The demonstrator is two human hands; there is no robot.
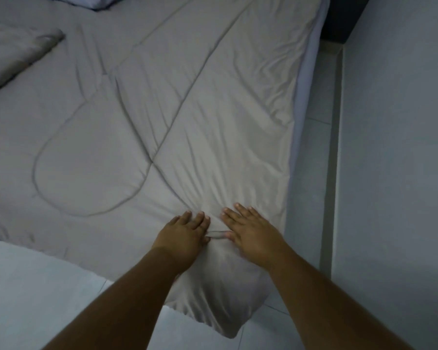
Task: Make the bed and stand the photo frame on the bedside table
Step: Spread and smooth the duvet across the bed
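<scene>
The grey quilt (162, 117) is spread over most of the bed (305, 97), and its near right corner (213, 306) is draped over the foot of the mattress toward the tiled floor (314, 152). Both hands are laid flat on that corner, side by side and nearly touching: the left hand (185, 238) and the right hand (250, 236) are pressed palm down with the fingers (238, 210) spread open, and nothing is gripped. Creases are seen fanning out from under the palms, so the smoothing is judged to be under way rather than finished. A folded or bunched piece of bedding (15, 56) is left lying at the upper left, and a pillow (86, 1) is only partly seen at the top edge. Neither the photo frame nor the bedside bench is shown, so that step is judged not yet begun, as far as can be told. Along the right side, a strip of lighter sheet is exposed beside the quilt's edge, and only a narrow floor gap is left between the bed and the wall (395, 147); freer room is offered at the foot, where more floor is visible.
</scene>
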